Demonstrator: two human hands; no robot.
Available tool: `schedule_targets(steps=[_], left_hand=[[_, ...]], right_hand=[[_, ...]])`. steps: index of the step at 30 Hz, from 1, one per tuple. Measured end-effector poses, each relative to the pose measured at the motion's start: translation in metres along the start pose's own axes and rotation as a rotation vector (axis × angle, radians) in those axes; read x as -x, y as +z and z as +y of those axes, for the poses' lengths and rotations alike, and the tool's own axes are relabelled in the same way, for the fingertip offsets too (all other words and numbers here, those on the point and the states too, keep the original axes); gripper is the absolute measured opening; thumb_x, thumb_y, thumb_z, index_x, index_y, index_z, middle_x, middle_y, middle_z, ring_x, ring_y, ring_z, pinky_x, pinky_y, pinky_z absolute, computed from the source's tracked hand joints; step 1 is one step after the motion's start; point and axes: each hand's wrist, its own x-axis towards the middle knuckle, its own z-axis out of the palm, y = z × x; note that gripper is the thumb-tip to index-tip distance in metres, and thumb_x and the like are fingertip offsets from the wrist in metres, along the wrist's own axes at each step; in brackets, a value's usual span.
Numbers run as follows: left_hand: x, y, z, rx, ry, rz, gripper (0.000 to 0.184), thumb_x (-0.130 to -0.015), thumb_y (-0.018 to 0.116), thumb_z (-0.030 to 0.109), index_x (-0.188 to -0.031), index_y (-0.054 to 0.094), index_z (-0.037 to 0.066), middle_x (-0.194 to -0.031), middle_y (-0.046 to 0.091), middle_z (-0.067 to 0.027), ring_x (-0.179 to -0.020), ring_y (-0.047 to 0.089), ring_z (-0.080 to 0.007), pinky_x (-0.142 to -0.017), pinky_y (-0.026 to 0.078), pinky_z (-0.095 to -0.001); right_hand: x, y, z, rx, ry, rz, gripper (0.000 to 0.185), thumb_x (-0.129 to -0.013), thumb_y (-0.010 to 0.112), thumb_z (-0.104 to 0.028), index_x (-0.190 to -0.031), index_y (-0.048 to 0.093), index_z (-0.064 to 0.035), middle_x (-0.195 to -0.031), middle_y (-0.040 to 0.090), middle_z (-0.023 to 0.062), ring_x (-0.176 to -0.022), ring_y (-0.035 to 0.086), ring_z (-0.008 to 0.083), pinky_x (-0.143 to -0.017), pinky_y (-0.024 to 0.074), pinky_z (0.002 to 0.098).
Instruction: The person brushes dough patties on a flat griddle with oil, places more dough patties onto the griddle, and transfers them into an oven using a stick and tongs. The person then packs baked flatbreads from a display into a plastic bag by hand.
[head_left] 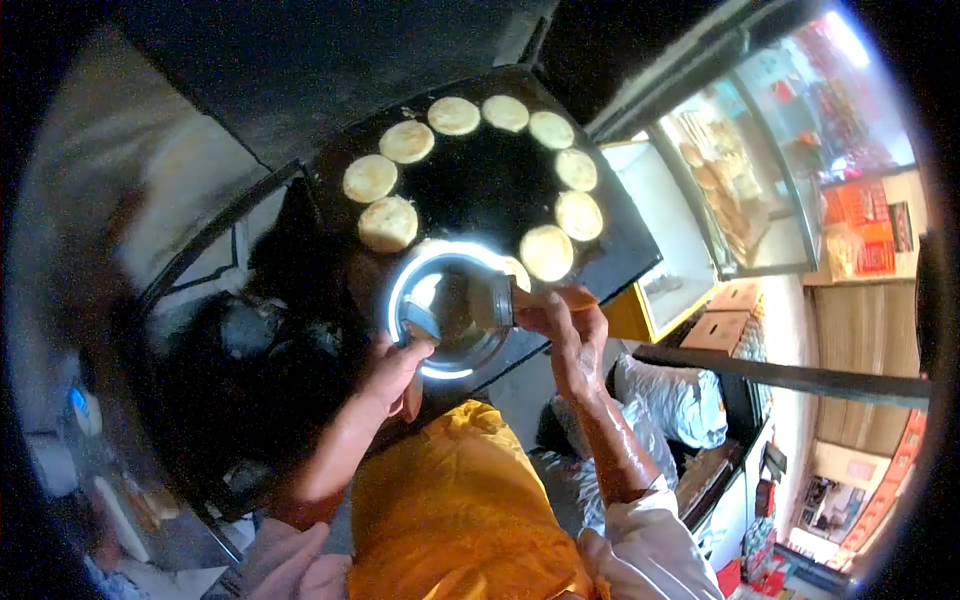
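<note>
1. Black griddle (pixel 470 185), seen in the head view, carries pale round flatbreads (pixel 407 142) in a loose ring near its edges, with dark surface in the middle.
2. At the griddle's near edge, between the person and the ring, is a shiny round bowl (pixel 472 356). It blocks part of that edge and partly covers the nearest flatbreads. Its rim glares white along the left and bottom, and its inside looks dark and glassy with bright reflections.
3. The left hand (pixel 396 372) grips the bowl's lower left side, its thumb by a grey-blue piece (pixel 420 318) whose kind is unclear.
4. The right hand (pixel 566 328) has its fingers closed around a tan piece (pixel 493 302) with a metallic band, at the bowl's right side.
5. The flatbreads are cream-coloured, some with light brown patches.
6. Beyond the griddle's right corner stands a yellow-edged box (pixel 650 310), with a glass case (pixel 735 180) of food behind it. Silvery bags (pixel 672 400) lie below, and a dark bar (pixel 790 381) crosses in front of the things on the right.
7. Orange-yellow cloth (pixel 455 500) covers the person's front.
</note>
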Motion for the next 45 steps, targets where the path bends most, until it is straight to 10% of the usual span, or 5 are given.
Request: schedule_targets(steps=[20,23,31,34,45], left_hand=[[-0.032,0.035,0.007,0.320,-0.160,-0.200,0.047,-0.088,0.065,0.024,-0.128,0.047,0.007,-0.119,0.056,-0.0086,-0.109,0.051,-0.0195,-0.097,0.039,-0.0366],[-0.032,0.045,0.002,0.604,-0.196,-0.211,0.049,-0.093,0.058,0.039,-0.130,0.047,0.008,-0.121,0.056,-0.0073,-0.112,0.051,-0.0180,-0.099,0.039,-0.0365],[-0.014,0.069,0.027,0.440,-0.032,-0.238,0.080,-0.089,0.032,0.072,-0.135,0.044,0.007,-0.120,0.057,-0.0093,-0.113,0.053,-0.0202,-0.094,0.044,-0.0360],[-0.028,0.052,0.016,0.600,-0.259,-0.433,0.075,-0.090,0.034,0.070,-0.131,0.048,0.008,-0.108,0.060,-0.0079,-0.092,0.061,-0.0160,-0.082,0.051,-0.0323],[-0.018,0.075,0.010,0.749,-0.082,-0.461,0.057,-0.097,0.040,0.051,-0.133,0.043,0.006,-0.122,0.055,-0.0088,-0.109,0.055,-0.0195,-0.093,0.046,-0.0327]], right_hand=[[-0.043,-0.001,-0.010,0.004,-0.069,-0.077,0.016,-0.085,0.069,-0.006,-0.096,0.059,0.0011,-0.086,0.067,0.0039,-0.080,0.062,0.0109,-0.074,0.0503,0.0258],[-0.034,0.000,0.007,0.677,-0.548,-0.320,0.035,-0.082,0.068,-0.002,-0.115,0.056,0.0026,-0.105,0.063,0.0189,-0.097,0.063,0.0285,-0.085,0.0518,0.0360],[0.005,0.022,0.002,0.990,-0.640,-0.416,0.060,-0.079,0.068,-0.046,-0.123,0.056,-0.0075,-0.120,0.054,0.0147,-0.121,0.047,0.0313,-0.106,0.0248,0.0552],[0.002,0.021,0.001,1.106,-0.733,-0.408,0.059,-0.078,0.064,-0.043,-0.129,0.055,-0.0143,-0.098,0.056,0.0085,-0.094,0.052,0.0256,-0.104,0.0261,0.0603],[-0.009,0.008,0.006,1.170,-0.901,-0.443,0.047,-0.072,0.070,-0.028,-0.116,0.061,-0.0143,-0.102,0.056,0.0052,-0.096,0.055,0.0235,-0.101,0.0319,0.0543]])
